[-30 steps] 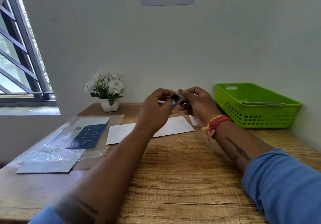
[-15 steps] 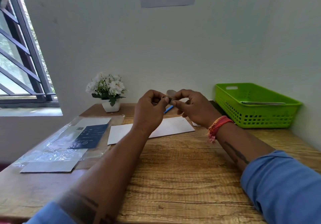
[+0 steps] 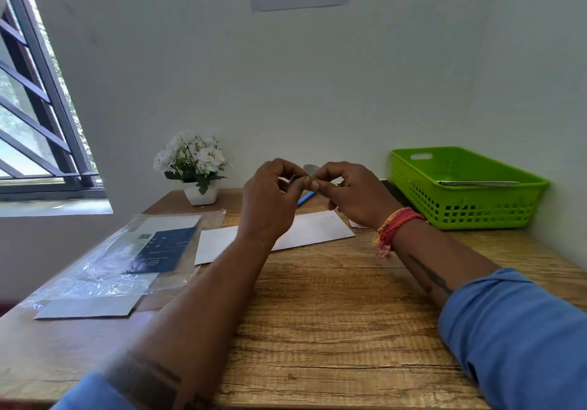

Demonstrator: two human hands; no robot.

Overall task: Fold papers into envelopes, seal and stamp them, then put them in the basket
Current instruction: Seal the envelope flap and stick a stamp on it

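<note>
Both hands, left hand [image 3: 270, 199] and right hand [image 3: 349, 192], pinch a small item [image 3: 309, 171], possibly a stamp; beneath this grip the envelope [image 3: 286, 234] lies unstamped, the basket [image 3: 470, 206] to its right already holding one.

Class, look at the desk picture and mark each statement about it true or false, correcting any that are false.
1. The green basket stands at the right of the table, by the wall. True.
2. The white envelope is already inside the basket. False: it lies flat on the table, behind the raised hands.
3. The left hand and right hand are raised together above the table, pinching a small item between their fingertips. True.
4. The flower pot stands beside the basket. False: it stands at the back left of the table, near the window.
5. A clear plastic packet lies on the left of the table. True.
</note>
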